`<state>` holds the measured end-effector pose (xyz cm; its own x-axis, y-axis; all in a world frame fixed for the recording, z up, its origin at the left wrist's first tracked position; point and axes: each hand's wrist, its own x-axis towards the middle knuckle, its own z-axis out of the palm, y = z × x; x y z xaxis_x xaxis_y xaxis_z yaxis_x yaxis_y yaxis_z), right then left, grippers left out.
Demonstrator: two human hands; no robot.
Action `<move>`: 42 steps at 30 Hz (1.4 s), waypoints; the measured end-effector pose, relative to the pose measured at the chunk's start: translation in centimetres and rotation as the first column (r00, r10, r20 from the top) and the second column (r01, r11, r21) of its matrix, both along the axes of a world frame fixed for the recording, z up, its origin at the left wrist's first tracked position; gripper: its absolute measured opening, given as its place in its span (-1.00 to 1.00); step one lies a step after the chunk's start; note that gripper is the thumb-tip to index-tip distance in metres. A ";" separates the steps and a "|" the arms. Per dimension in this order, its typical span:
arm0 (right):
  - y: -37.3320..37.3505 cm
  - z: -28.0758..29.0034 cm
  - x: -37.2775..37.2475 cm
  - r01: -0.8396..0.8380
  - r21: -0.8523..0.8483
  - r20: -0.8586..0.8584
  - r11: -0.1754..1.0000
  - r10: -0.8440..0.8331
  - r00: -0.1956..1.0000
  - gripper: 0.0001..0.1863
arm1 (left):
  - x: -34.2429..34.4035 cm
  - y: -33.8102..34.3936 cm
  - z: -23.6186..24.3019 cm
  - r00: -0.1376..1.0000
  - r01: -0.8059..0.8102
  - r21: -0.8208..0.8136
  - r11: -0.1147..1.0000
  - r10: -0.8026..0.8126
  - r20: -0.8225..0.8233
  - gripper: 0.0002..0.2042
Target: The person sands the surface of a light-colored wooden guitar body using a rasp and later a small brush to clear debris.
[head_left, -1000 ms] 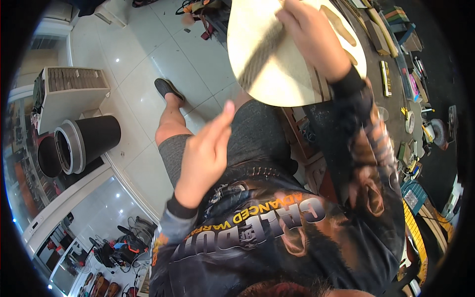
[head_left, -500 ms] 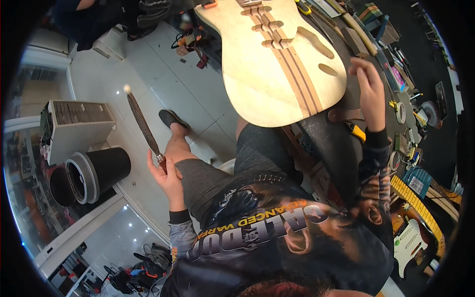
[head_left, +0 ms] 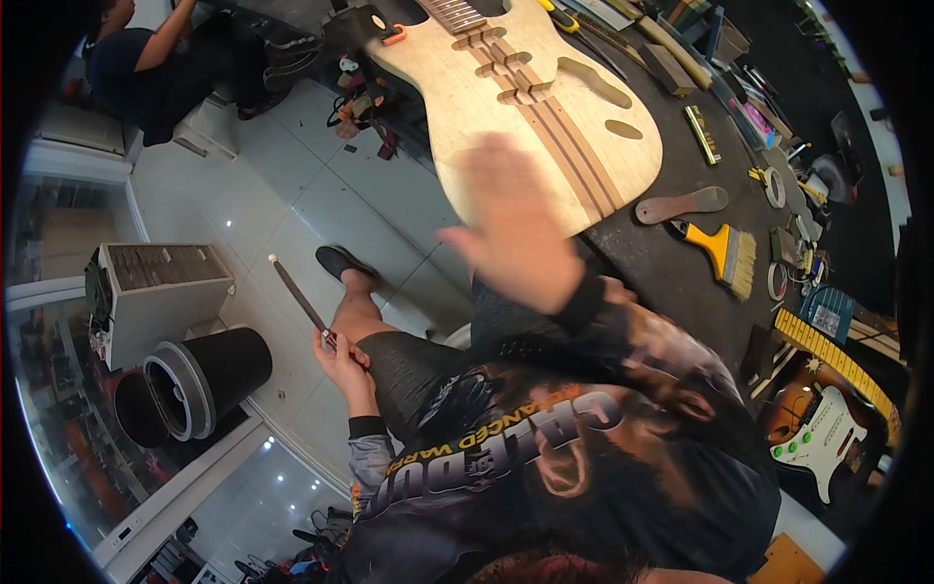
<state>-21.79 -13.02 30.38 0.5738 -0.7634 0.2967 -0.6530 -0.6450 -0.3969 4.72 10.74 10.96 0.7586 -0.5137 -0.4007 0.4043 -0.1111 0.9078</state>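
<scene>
My left hand (head_left: pixel 344 364) is closed round the handle of a long file (head_left: pixel 298 296), which slants up and away over the floor. An unfinished pale wooden guitar body (head_left: pixel 455 109) with dark centre stripes and routed cavities lies at the bench edge ahead of me. Over its near left part, my right hand (head_left: pixel 516 222) is blurred by motion, flat with the thumb spread and nothing held. Whether its palm touches the wood I cannot tell. Part of the body's near edge is hidden behind that hand.
On the dark bench at right lie a yellow brush (head_left: pixel 725 255), a scraper-like tool with a brown handle (head_left: pixel 681 205), tape rolls (head_left: pixel 773 187) and many tools. A sunburst guitar (head_left: pixel 812 428) is at lower right. Black bins (head_left: pixel 229 375) stand at left; another person (head_left: pixel 161 73) sits far left.
My right hand has swung left from beside the guitar body to over its near left part. The file in my left hand has dipped lower. The view has shifted slightly.
</scene>
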 end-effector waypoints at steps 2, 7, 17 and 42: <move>0.1 -2.4 7.0 -0.248 0.053 0.169 0.967 0.236 0.957 -0.25 | 0.1 0.7 -0.2 1.000 0.007 0.002 1.000 -0.007 0.015 -0.38; 0.4 -4.3 14.6 -0.422 0.037 0.208 0.906 0.406 0.890 -0.38 | 1.5 4.2 -1.4 0.995 -0.097 0.056 0.994 0.096 0.021 -0.41; -1.7 -0.3 -9.1 0.223 -0.134 -0.059 0.966 -0.233 0.971 -0.46 | 2.6 6.5 -0.9 0.981 -0.183 -0.010 0.983 0.182 -0.070 -0.42; 2.2 -1.2 -3.6 0.147 -0.181 -0.214 0.972 -0.184 0.959 -0.11 | 2.5 6.1 -1.2 0.987 -0.146 -0.022 0.989 0.144 -0.073 -0.42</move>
